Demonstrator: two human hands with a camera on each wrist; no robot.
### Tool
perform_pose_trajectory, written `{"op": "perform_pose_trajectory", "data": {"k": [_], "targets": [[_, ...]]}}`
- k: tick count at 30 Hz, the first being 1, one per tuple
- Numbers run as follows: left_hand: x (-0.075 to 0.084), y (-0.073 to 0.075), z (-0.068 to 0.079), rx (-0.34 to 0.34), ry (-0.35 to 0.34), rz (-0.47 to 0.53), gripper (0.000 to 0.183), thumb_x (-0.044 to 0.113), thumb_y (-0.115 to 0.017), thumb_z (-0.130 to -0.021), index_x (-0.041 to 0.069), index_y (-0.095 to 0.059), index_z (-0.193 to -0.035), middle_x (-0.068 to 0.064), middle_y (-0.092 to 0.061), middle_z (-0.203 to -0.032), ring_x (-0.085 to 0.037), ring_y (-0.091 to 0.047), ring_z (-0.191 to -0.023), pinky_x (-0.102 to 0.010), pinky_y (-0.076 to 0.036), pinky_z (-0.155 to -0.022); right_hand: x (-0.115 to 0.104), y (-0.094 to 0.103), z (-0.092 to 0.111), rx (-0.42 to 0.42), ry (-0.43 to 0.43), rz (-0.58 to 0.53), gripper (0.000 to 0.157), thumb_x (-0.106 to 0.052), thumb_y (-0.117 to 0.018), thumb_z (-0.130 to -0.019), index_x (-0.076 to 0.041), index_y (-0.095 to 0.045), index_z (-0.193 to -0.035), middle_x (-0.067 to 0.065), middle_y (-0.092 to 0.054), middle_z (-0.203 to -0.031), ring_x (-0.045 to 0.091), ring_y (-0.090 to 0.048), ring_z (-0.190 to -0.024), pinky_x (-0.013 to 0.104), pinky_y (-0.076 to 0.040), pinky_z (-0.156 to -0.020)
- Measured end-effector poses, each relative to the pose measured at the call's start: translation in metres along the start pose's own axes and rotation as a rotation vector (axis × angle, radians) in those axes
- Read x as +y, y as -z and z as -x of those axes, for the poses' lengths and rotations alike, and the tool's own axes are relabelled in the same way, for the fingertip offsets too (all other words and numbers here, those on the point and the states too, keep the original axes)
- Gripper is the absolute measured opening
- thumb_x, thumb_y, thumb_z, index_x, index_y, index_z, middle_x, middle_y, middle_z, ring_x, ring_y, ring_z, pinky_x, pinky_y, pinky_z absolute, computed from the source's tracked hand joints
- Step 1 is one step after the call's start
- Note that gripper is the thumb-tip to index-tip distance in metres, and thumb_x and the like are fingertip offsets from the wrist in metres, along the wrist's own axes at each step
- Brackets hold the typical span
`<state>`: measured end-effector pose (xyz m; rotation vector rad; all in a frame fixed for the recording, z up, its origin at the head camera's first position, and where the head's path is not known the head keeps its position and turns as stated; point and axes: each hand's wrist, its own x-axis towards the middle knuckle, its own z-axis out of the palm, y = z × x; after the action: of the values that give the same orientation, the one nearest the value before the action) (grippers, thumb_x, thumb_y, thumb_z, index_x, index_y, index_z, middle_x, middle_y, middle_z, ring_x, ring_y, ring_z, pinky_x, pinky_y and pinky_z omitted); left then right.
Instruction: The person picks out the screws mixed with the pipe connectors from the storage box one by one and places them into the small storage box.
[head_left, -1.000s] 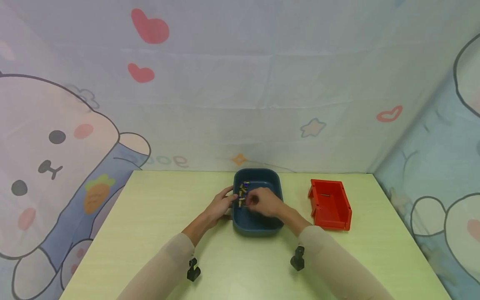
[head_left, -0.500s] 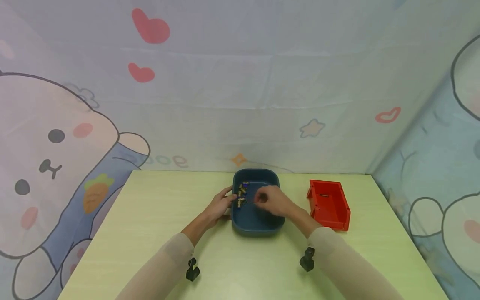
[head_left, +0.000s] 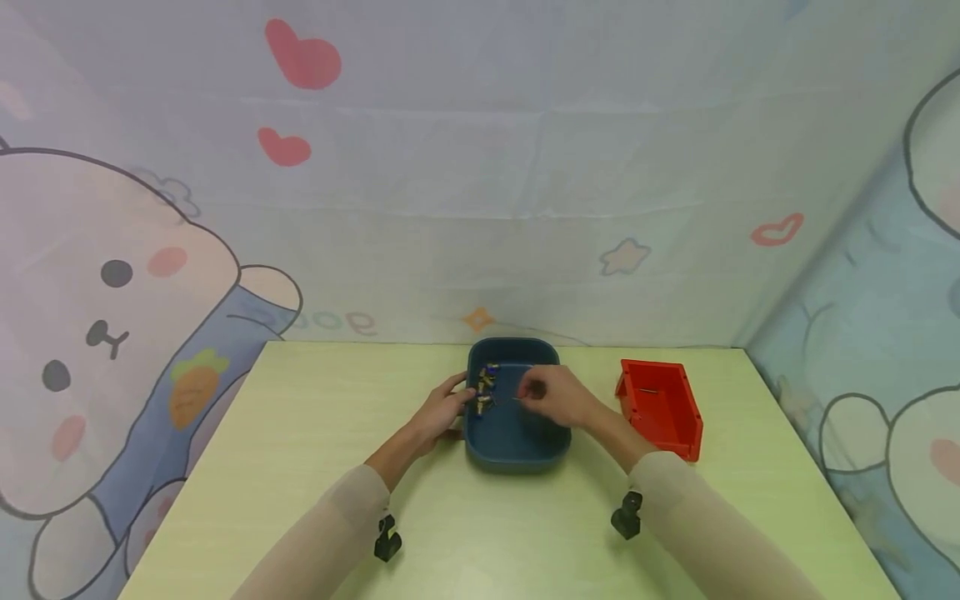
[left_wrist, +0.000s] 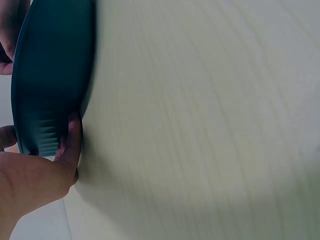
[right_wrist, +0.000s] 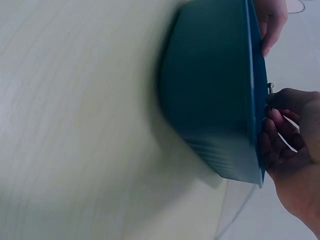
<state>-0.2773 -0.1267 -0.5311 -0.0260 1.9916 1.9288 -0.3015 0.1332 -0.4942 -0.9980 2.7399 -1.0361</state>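
A dark blue plastic bin (head_left: 517, 457) stands on the table. Along its inner left side lie several small brass-coloured pieces with blue parts (head_left: 483, 390), too small to name. My left hand (head_left: 438, 414) grips the bin's left wall, thumb over the rim and fingers against the outside, as the left wrist view (left_wrist: 37, 172) also has it. Over the bin's right half, my right hand (head_left: 557, 398) pinches a small metal screw (right_wrist: 270, 88) between thumb and fingertips; its lower end is hidden by the fingers.
To the right stands a red open-front bin (head_left: 663, 417) with a single small screw-like metal piece (head_left: 649, 391) inside. The pale table (head_left: 337, 417) ends at a printed cloth backdrop (head_left: 450, 208).
My right hand has moved rightward from the small pieces, drawing the screw away from them. The left hand keeps its hold on the blue bin, unmoved.
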Motion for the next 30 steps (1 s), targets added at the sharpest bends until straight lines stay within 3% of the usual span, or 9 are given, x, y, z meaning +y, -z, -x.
{"op": "perform_pose_trajectory", "data": {"k": [13, 30], "targets": [[0.001, -0.001, 0.000, 0.000, 0.003, -0.007, 0.059, 0.026, -0.051, -0.113, 0.017, -0.031, -0.168, -0.026, -0.050, -0.150, -0.041, -0.058, -0.135, -0.037, -0.060, -0.072, -0.004, 0.034, 0.011, 0.028, -0.008, -0.016, 0.006, -0.001, -0.077, -0.094, -0.003, -0.076, -0.100, 0.000, -0.070, -0.093, 0.016, -0.063, -0.084, 0.033, -0.057, -0.079], [0.001, 0.001, 0.000, -0.008, -0.009, -0.026, 0.061, 0.026, -0.050, -0.113, 0.014, -0.029, -0.168, -0.027, -0.052, -0.147, -0.042, -0.060, -0.131, -0.040, -0.061, -0.076, 0.006, 0.050, 0.023, 0.060, -0.092, -0.032, 0.005, -0.005, -0.078, -0.096, -0.005, -0.077, -0.101, -0.001, -0.071, -0.094, 0.017, -0.065, -0.086, 0.034, -0.058, -0.081]]}}
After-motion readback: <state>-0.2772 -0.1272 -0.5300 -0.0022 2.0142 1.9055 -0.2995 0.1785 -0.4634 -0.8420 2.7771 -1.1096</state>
